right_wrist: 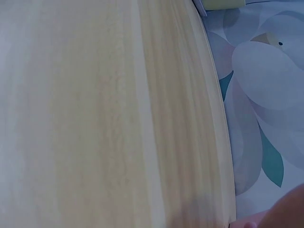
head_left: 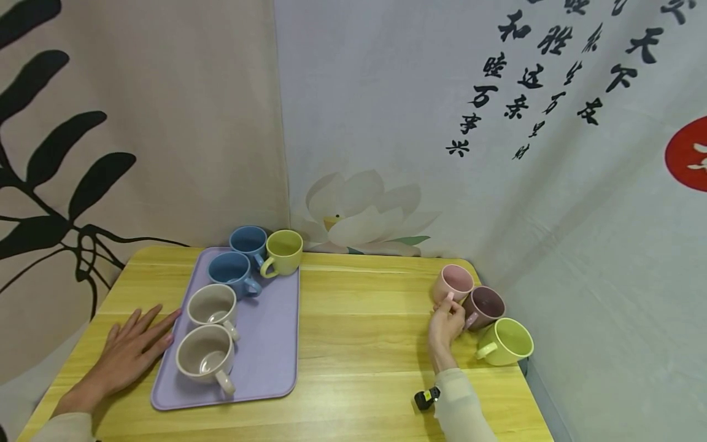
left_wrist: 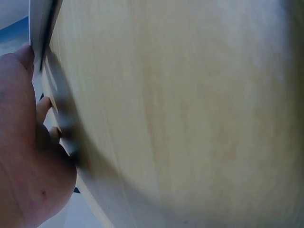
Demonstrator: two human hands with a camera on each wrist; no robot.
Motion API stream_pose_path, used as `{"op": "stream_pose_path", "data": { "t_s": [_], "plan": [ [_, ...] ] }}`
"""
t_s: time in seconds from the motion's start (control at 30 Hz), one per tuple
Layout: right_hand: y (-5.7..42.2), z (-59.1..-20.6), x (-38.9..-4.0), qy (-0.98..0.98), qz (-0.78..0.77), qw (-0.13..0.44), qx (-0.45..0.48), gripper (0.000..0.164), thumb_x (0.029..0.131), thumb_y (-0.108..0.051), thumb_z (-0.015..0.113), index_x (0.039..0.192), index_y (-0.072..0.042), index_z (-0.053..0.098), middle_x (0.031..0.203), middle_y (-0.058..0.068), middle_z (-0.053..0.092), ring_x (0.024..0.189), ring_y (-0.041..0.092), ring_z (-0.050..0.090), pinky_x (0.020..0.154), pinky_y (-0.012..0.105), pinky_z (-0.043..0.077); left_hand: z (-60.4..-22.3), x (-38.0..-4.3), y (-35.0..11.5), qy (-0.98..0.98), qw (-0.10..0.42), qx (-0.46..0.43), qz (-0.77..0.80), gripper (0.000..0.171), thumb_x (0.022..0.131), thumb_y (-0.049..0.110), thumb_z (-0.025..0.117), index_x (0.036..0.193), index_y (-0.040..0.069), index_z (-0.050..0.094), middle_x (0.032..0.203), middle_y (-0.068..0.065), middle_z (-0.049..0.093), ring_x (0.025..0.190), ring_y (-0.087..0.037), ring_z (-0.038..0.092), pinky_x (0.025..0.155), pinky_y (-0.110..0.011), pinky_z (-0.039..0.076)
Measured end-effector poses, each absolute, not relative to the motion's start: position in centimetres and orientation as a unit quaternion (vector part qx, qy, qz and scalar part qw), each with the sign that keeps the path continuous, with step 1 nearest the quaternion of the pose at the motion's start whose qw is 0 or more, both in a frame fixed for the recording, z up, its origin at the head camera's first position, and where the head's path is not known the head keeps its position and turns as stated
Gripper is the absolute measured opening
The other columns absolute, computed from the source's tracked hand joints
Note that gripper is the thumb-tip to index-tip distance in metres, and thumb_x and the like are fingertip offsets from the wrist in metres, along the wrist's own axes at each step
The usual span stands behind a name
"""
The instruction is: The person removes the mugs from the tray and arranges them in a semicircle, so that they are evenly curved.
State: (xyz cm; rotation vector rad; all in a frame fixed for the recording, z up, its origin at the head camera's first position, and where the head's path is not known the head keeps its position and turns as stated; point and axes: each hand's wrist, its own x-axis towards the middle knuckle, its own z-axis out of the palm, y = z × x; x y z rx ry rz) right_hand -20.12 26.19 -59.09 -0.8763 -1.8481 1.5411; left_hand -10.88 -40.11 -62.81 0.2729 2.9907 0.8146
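On the right, a pink mug (head_left: pixel 457 277) has its handle pinched by the fingers of my right hand (head_left: pixel 444 328). Close beside it are a dark mauve mug (head_left: pixel 486 304) and a yellow-green mug (head_left: pixel 510 344). My left hand (head_left: pixel 124 359) rests with straight fingers at the left rim of a lavender tray (head_left: pixel 267 356). In the left wrist view that hand (left_wrist: pixel 28 152) is against the tray's edge (left_wrist: pixel 39 28). Along the tray's left side stand two greyish-white mugs (head_left: pixel 204 356), with two blue mugs (head_left: pixel 229 270) and a yellow mug (head_left: pixel 286 250) toward the back.
A wooden table (head_left: pixel 364 331) bears everything, its back edge meeting a printed curtain (head_left: pixel 386 123) with a lotus and dark lettering. A small black device (head_left: pixel 425 399) is at the right wrist. Another curtain (head_left: pixel 193 123) with dark leaves hangs at the left.
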Motion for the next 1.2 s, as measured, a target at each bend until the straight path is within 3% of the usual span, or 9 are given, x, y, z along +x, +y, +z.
{"op": "stream_pose_path", "data": {
  "t_s": [0.2,0.37,0.47,0.57,0.77,0.97,1.03,1.1,1.2],
  "plan": [
    [26.2,-59.1,-19.9,-0.678,0.6,0.278,-0.321,0.036,0.118,-0.043,0.056,0.121,-0.008,0.064,0.11,0.006,0.07,0.101,0.018,0.07,0.079,0.012,0.051,-62.9,-10.9,-40.1,0.961,0.012,0.089,0.262,0.062,0.122,0.043,0.047,0.18,0.033,0.03,0.186,-0.035,0.016,0.167,-0.073,-0.001,0.126,-0.087,-0.024],
    [26.0,-59.3,-19.6,-0.683,0.596,0.284,-0.312,0.027,0.116,-0.025,0.06,0.132,-0.004,0.062,0.115,0.006,0.066,0.092,0.003,0.066,0.078,0.011,0.05,-63.0,-10.9,-40.2,0.962,0.017,0.087,0.26,0.062,0.122,0.044,0.046,0.18,0.033,0.029,0.186,-0.035,0.015,0.167,-0.074,-0.001,0.126,-0.088,-0.024],
    [25.6,-59.2,-19.0,-0.691,0.591,0.289,-0.3,0.031,0.114,-0.017,0.061,0.14,-0.002,0.058,0.129,0.014,0.063,0.099,0.004,0.061,0.083,0.01,0.047,-63.0,-10.9,-40.3,0.962,0.018,0.087,0.26,0.062,0.122,0.044,0.046,0.18,0.033,0.029,0.186,-0.035,0.015,0.167,-0.074,-0.002,0.126,-0.088,-0.024],
    [25.1,-59.0,-18.3,-0.699,0.589,0.289,-0.285,0.038,0.114,-0.017,0.061,0.148,-0.002,0.054,0.146,0.02,0.058,0.109,0.017,0.06,0.084,0.011,0.046,-63.1,-10.9,-40.3,0.961,0.017,0.087,0.26,0.062,0.122,0.044,0.046,0.18,0.033,0.029,0.186,-0.035,0.015,0.167,-0.074,-0.001,0.126,-0.088,-0.024],
    [24.3,-58.6,-17.1,-0.708,0.592,0.291,-0.252,0.051,0.114,-0.019,0.061,0.162,-0.005,0.047,0.165,0.019,0.047,0.121,0.03,0.064,0.083,0.009,0.049,-62.9,-10.9,-40.1,0.961,0.017,0.087,0.261,0.062,0.122,0.044,0.046,0.18,0.033,0.03,0.185,-0.036,0.016,0.166,-0.074,-0.001,0.126,-0.088,-0.023],
    [23.3,-57.8,-16.1,-0.719,0.595,0.307,-0.189,0.06,0.112,-0.013,0.064,0.167,-0.004,0.042,0.162,0.024,0.048,0.136,0.038,0.06,0.097,0.01,0.049,-62.8,-11.0,-40.1,0.961,0.029,0.082,0.262,0.062,0.122,0.047,0.044,0.181,0.033,0.028,0.186,-0.035,0.014,0.167,-0.073,-0.004,0.126,-0.087,-0.026],
    [22.8,-57.6,-15.9,-0.727,0.593,0.304,-0.162,0.059,0.113,-0.012,0.065,0.167,-0.002,0.042,0.169,0.026,0.044,0.139,0.04,0.058,0.1,0.01,0.049,-62.7,-11.0,-40.1,0.961,0.032,0.08,0.261,0.062,0.122,0.047,0.044,0.181,0.032,0.028,0.186,-0.036,0.013,0.167,-0.074,-0.004,0.126,-0.087,-0.025],
    [22.2,-57.5,-15.8,-0.736,0.594,0.297,-0.132,0.056,0.114,-0.012,0.065,0.165,-0.001,0.044,0.18,0.025,0.033,0.14,0.039,0.057,0.102,0.011,0.05,-62.7,-11.0,-40.1,0.962,0.031,0.079,0.261,0.062,0.122,0.047,0.044,0.181,0.032,0.029,0.185,-0.036,0.014,0.166,-0.074,-0.003,0.125,-0.088,-0.024],
    [21.2,-57.3,-15.7,-0.748,0.592,0.285,-0.094,0.051,0.114,-0.011,0.066,0.161,-0.001,0.049,0.182,0.021,0.035,0.14,0.029,0.057,0.106,0.013,0.05,-62.6,-11.0,-40.1,0.962,0.029,0.08,0.26,0.062,0.122,0.047,0.044,0.18,0.032,0.029,0.185,-0.037,0.015,0.166,-0.075,-0.002,0.125,-0.09,-0.022]
  ]
}}
